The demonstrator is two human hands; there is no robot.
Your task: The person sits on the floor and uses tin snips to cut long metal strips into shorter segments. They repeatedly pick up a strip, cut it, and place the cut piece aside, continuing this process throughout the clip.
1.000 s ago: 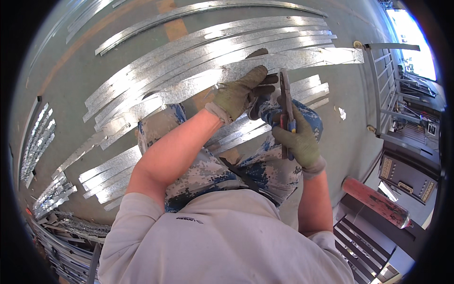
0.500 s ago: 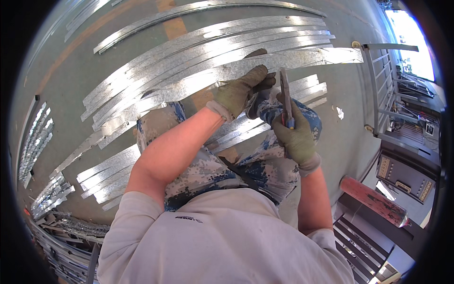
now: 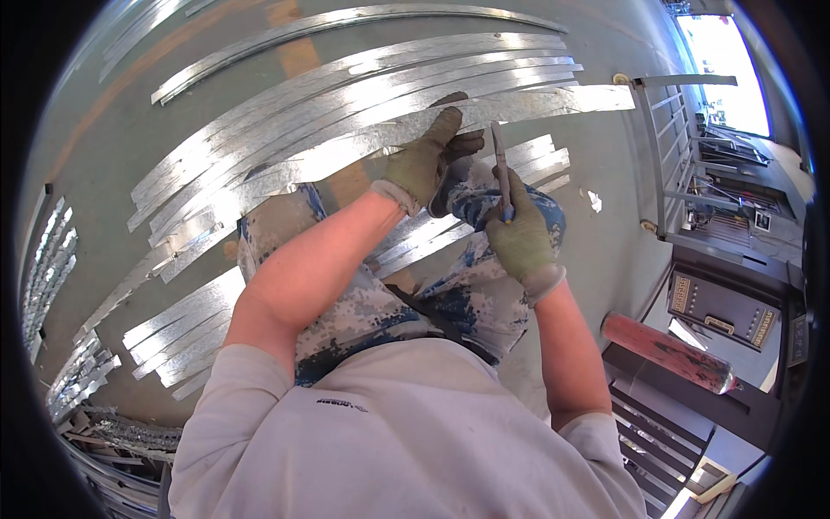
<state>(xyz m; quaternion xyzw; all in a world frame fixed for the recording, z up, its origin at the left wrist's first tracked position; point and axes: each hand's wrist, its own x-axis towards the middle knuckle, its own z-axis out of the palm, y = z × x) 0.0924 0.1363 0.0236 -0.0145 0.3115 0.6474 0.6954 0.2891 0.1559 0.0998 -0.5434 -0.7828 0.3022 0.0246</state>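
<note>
Evidently the gloved fingers (image 3: 450, 130) of the left hand (image 3: 424, 160) are pressing flat, uncurled, on a long shiny galvanised metal strip (image 3: 536, 104) lying on the grey concrete floor (image 3: 104, 147), while the right hand (image 3: 519, 238) is closing tightly around a slim grey pencil-like marking tool (image 3: 500, 169) held upright just beside it. Marking the strip seems to be the step in hand; the next move probably calls for lowering the tip onto the metal. More cut strips (image 3: 173, 324) are lying towards the floor's left edge.
</note>
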